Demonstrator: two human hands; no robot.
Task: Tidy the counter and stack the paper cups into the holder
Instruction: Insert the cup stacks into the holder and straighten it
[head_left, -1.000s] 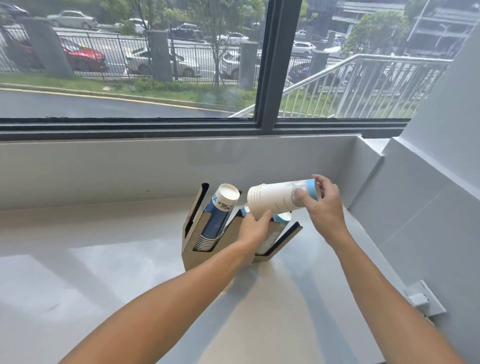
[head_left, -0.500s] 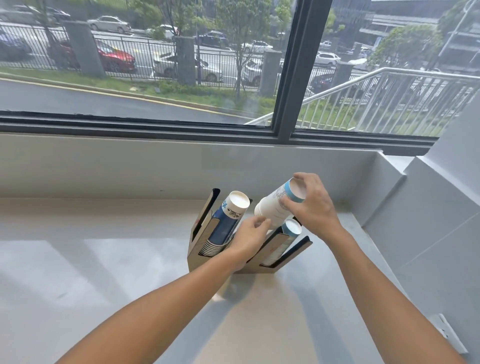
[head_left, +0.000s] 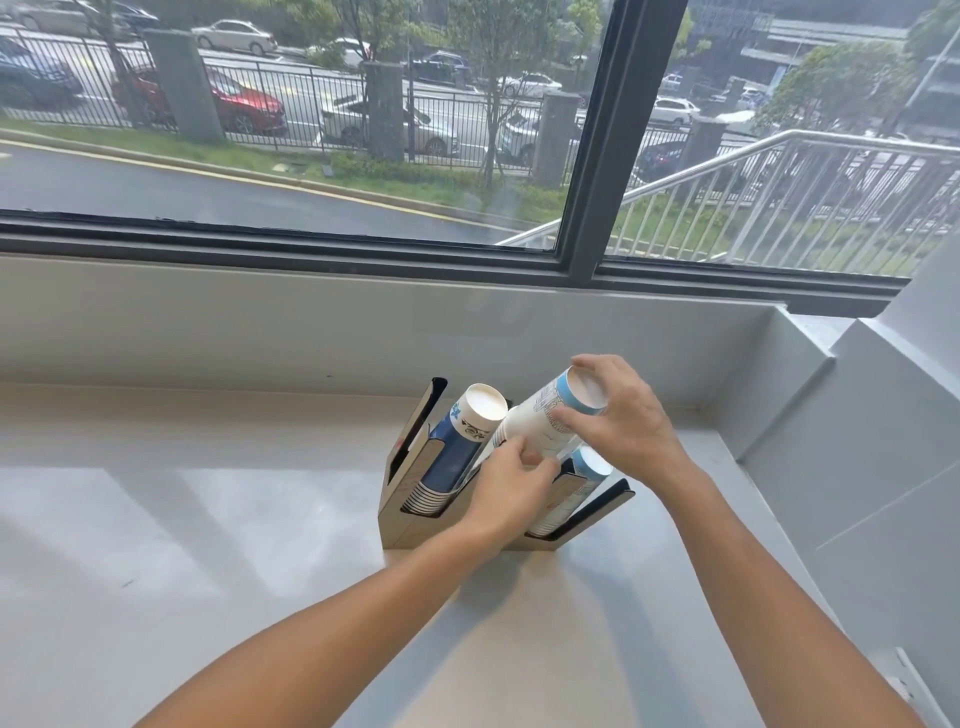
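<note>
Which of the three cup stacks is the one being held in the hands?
The white stack with the light-blue band, in the middle. Both the right hand and left hand grip it, while the dark-blue stack and the right-hand stack sit untouched in the holder.

Cardboard cup holder (head_left: 402, 525) on grey counter (head_left: 208, 597); both hands, left hand (head_left: 511, 486), right hand (head_left: 626, 426), gripping tilted white cup stack (head_left: 545, 415) over middle slot

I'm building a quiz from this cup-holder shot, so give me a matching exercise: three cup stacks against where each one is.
Things:
1. dark blue cup stack
2. white cup stack
3. light blue cup stack

Places:
A. held in both hands above the holder
B. holder's right slot
C. holder's left slot

Pairs: 1-C, 2-A, 3-B. The left hand and right hand grip the white one.
</note>
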